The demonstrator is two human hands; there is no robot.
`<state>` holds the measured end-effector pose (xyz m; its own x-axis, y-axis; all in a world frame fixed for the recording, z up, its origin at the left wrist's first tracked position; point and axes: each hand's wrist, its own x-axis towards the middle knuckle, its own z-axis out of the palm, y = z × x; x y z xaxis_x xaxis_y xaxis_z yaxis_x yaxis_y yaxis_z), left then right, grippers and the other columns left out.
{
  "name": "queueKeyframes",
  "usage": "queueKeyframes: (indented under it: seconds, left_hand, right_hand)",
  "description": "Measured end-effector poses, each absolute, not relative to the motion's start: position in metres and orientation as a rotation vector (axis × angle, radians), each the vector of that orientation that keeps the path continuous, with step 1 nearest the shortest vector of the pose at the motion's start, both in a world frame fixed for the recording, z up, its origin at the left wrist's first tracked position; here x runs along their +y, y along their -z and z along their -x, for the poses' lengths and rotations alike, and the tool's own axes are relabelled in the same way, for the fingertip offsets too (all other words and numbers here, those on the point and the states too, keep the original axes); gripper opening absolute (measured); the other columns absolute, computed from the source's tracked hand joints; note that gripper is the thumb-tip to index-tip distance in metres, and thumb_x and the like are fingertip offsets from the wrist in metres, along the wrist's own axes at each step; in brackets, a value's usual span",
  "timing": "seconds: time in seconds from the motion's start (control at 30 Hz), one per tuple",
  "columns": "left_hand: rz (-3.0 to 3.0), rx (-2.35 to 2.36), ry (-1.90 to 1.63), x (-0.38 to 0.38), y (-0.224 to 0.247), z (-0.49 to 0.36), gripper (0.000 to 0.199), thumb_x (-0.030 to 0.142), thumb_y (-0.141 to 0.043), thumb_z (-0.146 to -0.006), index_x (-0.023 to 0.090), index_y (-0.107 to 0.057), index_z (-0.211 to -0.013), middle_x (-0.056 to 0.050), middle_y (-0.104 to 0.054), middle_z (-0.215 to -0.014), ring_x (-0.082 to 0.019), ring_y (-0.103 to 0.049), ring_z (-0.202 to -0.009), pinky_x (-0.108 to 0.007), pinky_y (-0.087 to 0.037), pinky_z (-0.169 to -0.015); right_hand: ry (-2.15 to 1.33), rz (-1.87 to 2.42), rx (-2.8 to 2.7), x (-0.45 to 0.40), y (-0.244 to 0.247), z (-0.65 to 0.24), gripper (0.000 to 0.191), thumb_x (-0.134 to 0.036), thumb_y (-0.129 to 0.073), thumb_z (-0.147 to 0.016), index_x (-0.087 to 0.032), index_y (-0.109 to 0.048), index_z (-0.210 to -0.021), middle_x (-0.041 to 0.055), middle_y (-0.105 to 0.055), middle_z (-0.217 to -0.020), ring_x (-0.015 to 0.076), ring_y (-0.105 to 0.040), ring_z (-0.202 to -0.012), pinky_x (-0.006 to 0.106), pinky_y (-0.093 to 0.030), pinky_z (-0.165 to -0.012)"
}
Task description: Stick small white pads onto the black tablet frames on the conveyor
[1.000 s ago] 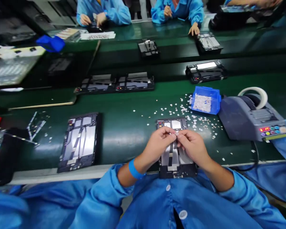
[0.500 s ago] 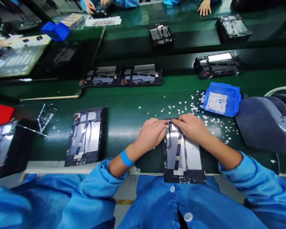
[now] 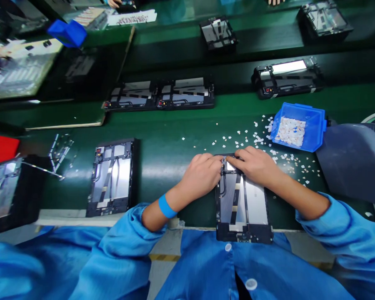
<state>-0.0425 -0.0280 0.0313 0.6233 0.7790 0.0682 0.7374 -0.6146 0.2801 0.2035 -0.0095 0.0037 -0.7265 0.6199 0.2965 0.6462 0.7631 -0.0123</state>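
Observation:
An opened tablet [image 3: 258,204], its silver battery cells and black frame showing, lies at the bench's front edge and juts slightly over it. My left hand [image 3: 202,177] is closed at its upper left corner, the index finger reaching onto the top edge. From the other side my right hand [image 3: 258,166] rests on the upper end, fingers bent and index fingertip close to the left one. Whatever small part sits between the fingertips is too small to make out. A blue band [image 3: 166,206] circles my left wrist.
A blue bin [image 3: 315,127] of small white pieces stands at right, with loose white bits scattered beside it and a grey machine [image 3: 353,158] close by. Another opened tablet [image 3: 120,177] lies at left. Further ones [image 3: 187,92] rest behind. A co-worker's hand [image 3: 275,2] shows at the top.
The view has tilted down a little, so the far side of the bench sits higher. Both hands stay at the tablet's top corner, with only a slight shift of the fingers.

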Motion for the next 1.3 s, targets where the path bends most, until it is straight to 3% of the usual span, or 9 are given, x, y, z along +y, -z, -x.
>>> queueKeyframes:
  seconds: [0.2, 0.37, 0.7, 1.3]
  left_hand:
    - [-2.120, 1.278, -0.608, -0.015, -0.033, 0.038, 0.016, 0.019, -0.055, -0.100, 0.021, -0.063, -0.087, -0.003, -0.075, -0.100, -0.020, -0.065, -0.097, -0.038, -0.048, -0.092]
    - [-1.932, 1.368, -0.500, 0.002, -0.026, 0.025, 0.013, 0.014, -0.064, -0.088, 0.020, -0.068, -0.077, -0.001, -0.064, -0.081, -0.018, -0.061, -0.083, -0.032, -0.046, -0.075]
    - [-1.878, 1.458, -0.503, 0.008, -0.014, 0.021, 0.014, 0.009, -0.063, -0.086, 0.019, -0.068, -0.077, 0.000, -0.061, -0.078, -0.017, -0.057, -0.079, -0.031, -0.045, -0.074]
    - [-1.927, 1.558, -0.581, -0.002, -0.003, 0.016, 0.009, 0.017, -0.063, -0.090, 0.020, -0.066, -0.082, -0.001, -0.060, -0.083, -0.018, -0.057, -0.084, -0.032, -0.045, -0.076]
  right_hand:
    - [0.091, 0.975, -2.717, -0.004, -0.003, -0.207, 0.030, -0.018, -0.050, -0.106, -0.023, -0.072, -0.124, 0.0082, -0.066, -0.098, 0.0228, -0.044, -0.086, 0.035, -0.030, -0.069]
    - [0.041, 0.985, -2.694, -0.003, 0.000, -0.208, 0.031, -0.017, -0.049, -0.105, -0.023, -0.072, -0.125, 0.0089, -0.066, -0.098, 0.0228, -0.042, -0.085, 0.036, -0.029, -0.069]
    - [0.033, 0.986, -2.651, -0.002, 0.007, -0.208, 0.033, -0.017, -0.048, -0.106, -0.025, -0.072, -0.128, 0.0086, -0.066, -0.101, 0.0224, -0.042, -0.086, 0.036, -0.026, -0.069]
    - [-0.005, 0.987, -2.658, -0.002, 0.007, -0.208, 0.033, -0.017, -0.048, -0.106, -0.026, -0.071, -0.128, 0.0081, -0.066, -0.100, 0.0221, -0.041, -0.086, 0.037, -0.025, -0.069]
